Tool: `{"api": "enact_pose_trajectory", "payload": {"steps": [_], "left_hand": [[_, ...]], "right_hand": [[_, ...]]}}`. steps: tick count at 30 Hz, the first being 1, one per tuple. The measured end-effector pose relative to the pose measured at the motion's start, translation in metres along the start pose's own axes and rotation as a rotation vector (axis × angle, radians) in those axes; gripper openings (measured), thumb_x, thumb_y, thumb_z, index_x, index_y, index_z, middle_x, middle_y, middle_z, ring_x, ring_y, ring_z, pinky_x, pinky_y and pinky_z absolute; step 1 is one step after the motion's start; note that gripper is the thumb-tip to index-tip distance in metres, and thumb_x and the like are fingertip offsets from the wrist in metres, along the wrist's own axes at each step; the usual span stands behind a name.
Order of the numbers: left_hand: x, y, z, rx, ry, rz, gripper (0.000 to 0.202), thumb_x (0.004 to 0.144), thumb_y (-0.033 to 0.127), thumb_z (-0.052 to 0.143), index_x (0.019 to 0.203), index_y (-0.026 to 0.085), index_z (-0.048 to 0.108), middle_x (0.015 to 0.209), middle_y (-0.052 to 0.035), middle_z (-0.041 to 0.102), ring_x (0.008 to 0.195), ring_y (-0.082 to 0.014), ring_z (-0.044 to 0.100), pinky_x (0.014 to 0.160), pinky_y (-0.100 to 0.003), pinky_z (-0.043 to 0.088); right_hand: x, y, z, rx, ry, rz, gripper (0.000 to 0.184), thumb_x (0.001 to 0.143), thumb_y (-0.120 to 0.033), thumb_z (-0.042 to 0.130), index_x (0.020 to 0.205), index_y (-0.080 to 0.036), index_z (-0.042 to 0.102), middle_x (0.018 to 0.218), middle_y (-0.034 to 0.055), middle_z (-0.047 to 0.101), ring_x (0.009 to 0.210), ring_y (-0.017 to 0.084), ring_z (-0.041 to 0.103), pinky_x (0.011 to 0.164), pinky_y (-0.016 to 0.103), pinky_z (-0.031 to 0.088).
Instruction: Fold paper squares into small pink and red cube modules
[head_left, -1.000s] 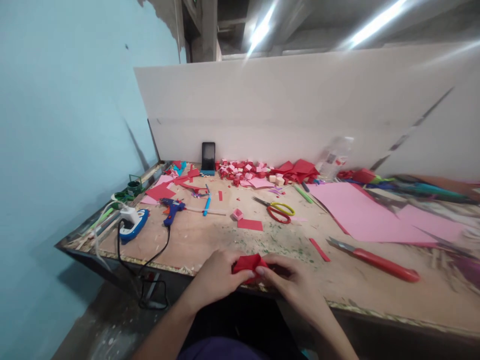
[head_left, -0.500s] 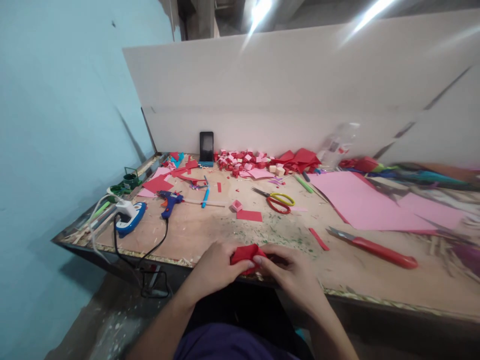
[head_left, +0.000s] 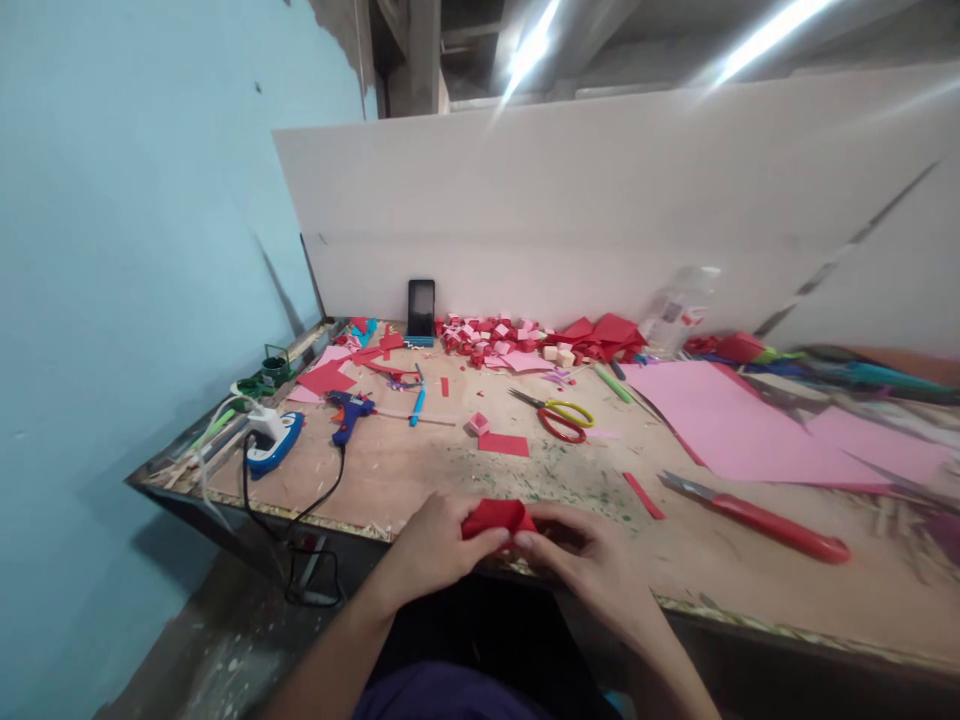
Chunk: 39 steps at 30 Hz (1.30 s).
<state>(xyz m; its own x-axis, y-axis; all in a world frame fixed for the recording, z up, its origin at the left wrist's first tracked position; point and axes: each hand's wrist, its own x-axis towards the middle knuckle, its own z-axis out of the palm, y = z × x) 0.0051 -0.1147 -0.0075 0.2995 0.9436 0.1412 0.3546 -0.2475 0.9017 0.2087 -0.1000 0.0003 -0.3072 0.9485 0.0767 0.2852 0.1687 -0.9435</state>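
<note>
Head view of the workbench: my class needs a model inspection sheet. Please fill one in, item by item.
Surface: wooden bench top, strewn with green flecks; rough front edge.
Job's things: red paper piece, bent, held at the front edge.
Clutter: heap of small red and pink cubes, scissors lying open, red-handled blade uncovered, large pink sheet.
Hands: left hand and right hand both grip the paper, thumbs uppermost.
Cables: black cord runs from the glue gun over the front edge.
Surroundings: blue wall at left, white panel behind; co-workers: nothing seen.
</note>
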Motion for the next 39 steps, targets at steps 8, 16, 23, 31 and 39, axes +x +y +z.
{"api": "enact_pose_trajectory", "payload": {"steps": [8,16,23,31,39], "left_hand": [[-0.001,-0.006,-0.002,-0.186,-0.022,-0.024,0.028,0.089,0.032,0.068,0.109,0.014,0.076,0.098,-0.0064,0.079,0.087,-0.0221,0.071,0.082,-0.030,0.054],[0.000,-0.010,-0.001,-0.280,-0.065,-0.067,0.024,0.089,0.032,0.068,0.102,0.013,0.076,0.095,-0.0066,0.078,0.086,-0.0218,0.070,0.082,-0.030,0.054],[-0.001,-0.008,0.000,-0.198,-0.067,-0.056,0.022,0.087,0.031,0.068,0.097,0.013,0.076,0.087,-0.0043,0.075,0.077,-0.0183,0.066,0.074,-0.027,0.050],[-0.003,-0.006,0.000,-0.089,-0.027,-0.057,0.024,0.085,0.036,0.072,0.092,0.014,0.077,0.080,-0.0021,0.074,0.073,-0.0175,0.063,0.070,-0.025,0.047],[-0.002,-0.008,0.001,-0.057,-0.034,-0.045,0.028,0.087,0.038,0.069,0.097,0.013,0.078,0.082,-0.0039,0.074,0.070,-0.0172,0.061,0.070,-0.026,0.047]], "right_hand": [[-0.007,0.012,-0.004,0.181,0.063,0.092,0.045,0.076,-0.060,0.079,0.094,-0.018,0.081,0.075,0.0063,0.072,0.070,0.021,0.066,0.067,0.033,0.054],[-0.007,0.017,-0.006,0.241,0.014,0.094,0.044,0.083,-0.061,0.074,0.088,-0.017,0.078,0.072,0.0042,0.068,0.065,0.018,0.061,0.062,0.029,0.051],[-0.004,0.006,-0.004,0.062,-0.095,-0.045,0.024,0.089,-0.043,0.072,0.092,-0.020,0.080,0.089,0.0062,0.076,0.079,0.021,0.066,0.073,0.031,0.051],[-0.003,0.005,-0.002,-0.055,-0.099,-0.077,0.032,0.094,-0.043,0.065,0.076,-0.018,0.073,0.069,0.0024,0.067,0.065,0.017,0.058,0.062,0.027,0.043],[-0.003,0.003,0.000,-0.113,-0.065,-0.085,0.031,0.094,-0.042,0.064,0.077,-0.019,0.075,0.070,0.0026,0.068,0.066,0.017,0.056,0.061,0.028,0.041]]}}
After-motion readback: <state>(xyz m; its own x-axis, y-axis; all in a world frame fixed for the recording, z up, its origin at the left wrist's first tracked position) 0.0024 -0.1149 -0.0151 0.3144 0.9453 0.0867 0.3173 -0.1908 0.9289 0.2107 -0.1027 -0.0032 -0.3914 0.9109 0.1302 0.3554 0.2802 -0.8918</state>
